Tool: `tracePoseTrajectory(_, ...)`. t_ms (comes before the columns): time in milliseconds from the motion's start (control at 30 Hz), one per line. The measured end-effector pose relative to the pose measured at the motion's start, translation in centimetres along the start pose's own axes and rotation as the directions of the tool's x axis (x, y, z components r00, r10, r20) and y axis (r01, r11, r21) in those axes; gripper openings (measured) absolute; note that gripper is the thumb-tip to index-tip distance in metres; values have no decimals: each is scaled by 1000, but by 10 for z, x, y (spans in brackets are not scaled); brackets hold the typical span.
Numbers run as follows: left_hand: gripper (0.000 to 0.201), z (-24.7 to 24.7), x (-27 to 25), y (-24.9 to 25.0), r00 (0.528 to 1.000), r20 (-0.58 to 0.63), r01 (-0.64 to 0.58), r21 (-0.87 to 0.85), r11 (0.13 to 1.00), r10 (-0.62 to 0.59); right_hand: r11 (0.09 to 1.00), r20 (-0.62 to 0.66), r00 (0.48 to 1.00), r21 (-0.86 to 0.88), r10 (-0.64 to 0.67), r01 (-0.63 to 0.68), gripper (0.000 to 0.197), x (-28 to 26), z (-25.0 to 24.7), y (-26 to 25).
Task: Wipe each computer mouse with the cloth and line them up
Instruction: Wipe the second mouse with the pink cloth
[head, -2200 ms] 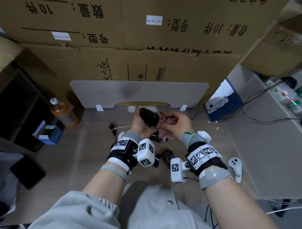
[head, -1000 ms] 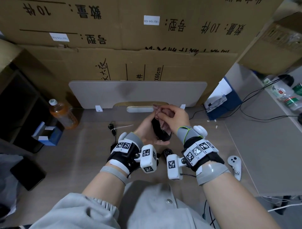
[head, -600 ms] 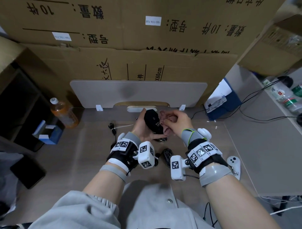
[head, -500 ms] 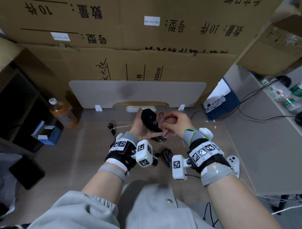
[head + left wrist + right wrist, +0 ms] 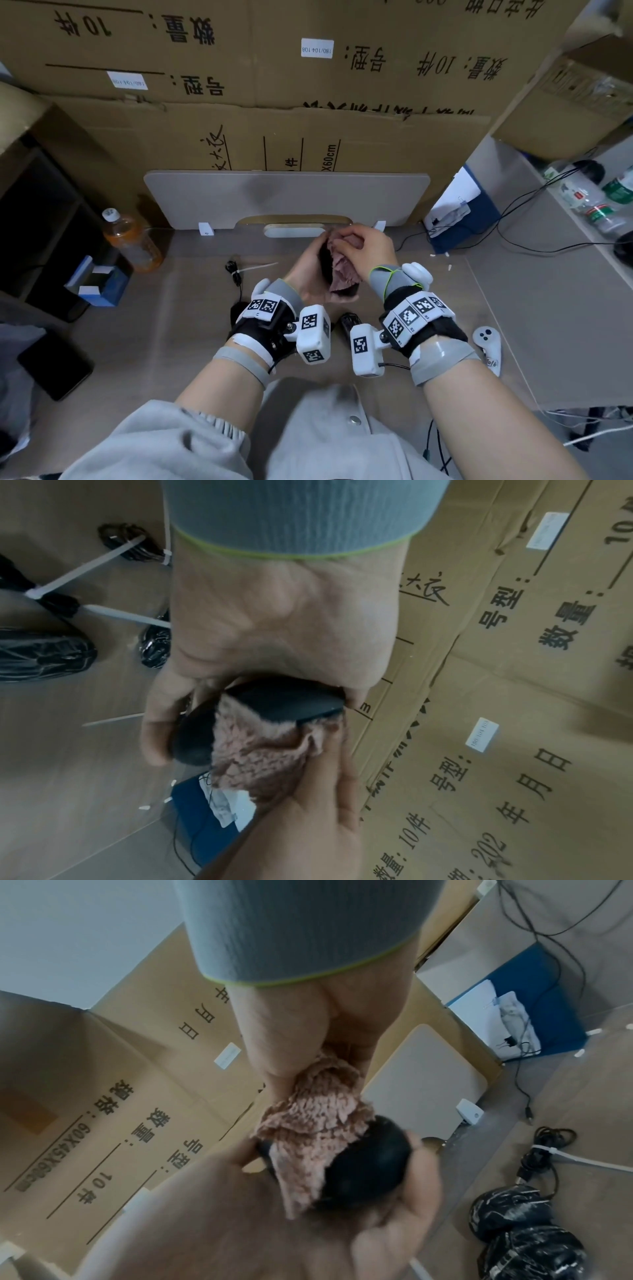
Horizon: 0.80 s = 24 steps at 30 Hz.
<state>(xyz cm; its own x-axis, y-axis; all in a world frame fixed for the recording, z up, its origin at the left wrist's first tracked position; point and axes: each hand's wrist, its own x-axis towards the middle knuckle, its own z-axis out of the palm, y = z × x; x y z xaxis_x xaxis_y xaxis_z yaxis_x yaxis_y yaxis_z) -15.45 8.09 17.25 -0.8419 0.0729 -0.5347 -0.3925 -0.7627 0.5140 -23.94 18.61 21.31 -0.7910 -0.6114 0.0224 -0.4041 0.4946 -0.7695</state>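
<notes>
I sit at a pale wood-grain desk (image 5: pixel 191 308) with a low grey divider panel (image 5: pixel 284 197) at its far edge and stacked cardboard boxes (image 5: pixel 274 85) behind it. A bottle of orange drink (image 5: pixel 132 241) stands far left, beside a small blue box (image 5: pixel 99 284); a white controller (image 5: pixel 488 346) lies on the right.

My left hand (image 5: pixel 306 274) cups a black computer mouse (image 5: pixel 323 262) above the desk, fingers curled round its body. Its long axis runs roughly toward and away from me in the head view; which end is the front I cannot tell. My right hand (image 5: pixel 364 248) bunches a pink fuzzy cloth (image 5: pixel 340 274) in curled fingers and presses it onto the mouse.

The left wrist view shows the cloth (image 5: pixel 260 750) draped over the mouse (image 5: pixel 284 702), between a flat dark face and the rounded end, and two plastic-wrapped black mice (image 5: pixel 41 654) lying on the desk with zip-tied cables (image 5: pixel 126 542). The head view hides most of these under my wrists; only one wrapped mouse (image 5: pixel 349 323) peeks between them. The right wrist view shows the rounded shell (image 5: pixel 369 1161) against my left palm.
</notes>
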Motion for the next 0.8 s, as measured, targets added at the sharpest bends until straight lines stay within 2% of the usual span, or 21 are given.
tracePoseTrajectory(67,69,-3,0,2,1000,-14,-27,-29,999,26,998,-20,998,-30,60,-60,6,2,-2,10)
tracePoseTrajectory(167,77,-8,2,7,998,-25,-59,-90,994,57,991,-1,992,-51,127,-126,9,0,1,22)
tracePoseTrajectory(267,82,-7,1,8,995,-64,-85,-121,989,77,996,13,996,10,90,-91,8,-5,2,22)
tracePoseTrajectory(400,88,0,11,2,989,-141,-70,-132,989,51,993,104,995,116,-6,-6,13,-7,-2,18)
tracePoseTrajectory(533,84,16,18,-5,983,-177,-44,5,999,44,982,62,997,187,-46,33,15,-2,-5,19)
tracePoseTrajectory(667,92,31,30,-14,976,-203,-53,105,993,73,997,-15,1000,73,-25,26,16,8,-20,36)
tracePoseTrajectory(733,99,38,37,-18,971,-224,-62,104,993,85,997,-2,1000,68,-28,29,18,11,-31,44)
tracePoseTrajectory(800,98,49,42,-22,956,-276,-76,80,994,95,997,63,998,83,-2,-4,22,13,-43,51)
